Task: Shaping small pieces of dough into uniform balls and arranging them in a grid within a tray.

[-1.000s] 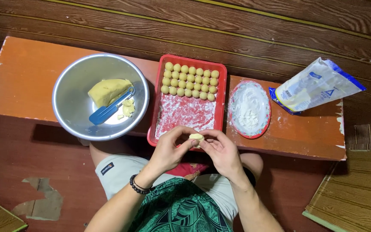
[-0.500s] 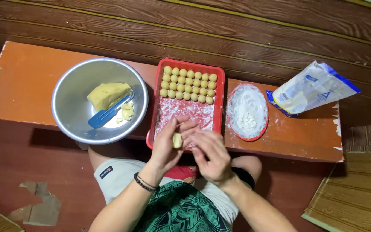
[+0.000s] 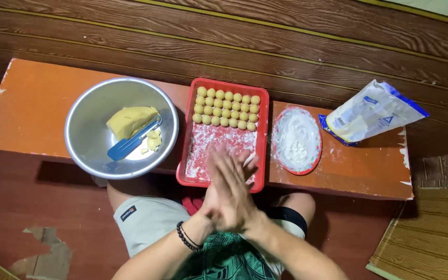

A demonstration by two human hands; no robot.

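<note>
My left hand (image 3: 214, 194) and my right hand (image 3: 245, 173) are pressed flat together, palm to palm, over the near end of a red tray (image 3: 189, 140). The small piece of yellow dough that they enclose is hidden between the palms. A black bead bracelet (image 3: 186, 237) sits on my left wrist. Three rows of small yellow dough balls (image 3: 226, 109) fill the tray's far end. The tray's near half is dusted with white flour.
The tray lies on an orange bench (image 3: 37, 109). Left of it, a metal bowl (image 3: 79, 150) holds a lump of yellow dough (image 3: 129, 119) and a blue spatula (image 3: 128, 146). To the right are a red plate (image 3: 318, 155) of flour and an open flour bag (image 3: 369, 111). My knees are under the bench.
The dough piece was pinched between my fingertips, then lay in my left palm. Now both palms have closed flat over it, and the hands have moved a little forward over the tray.
</note>
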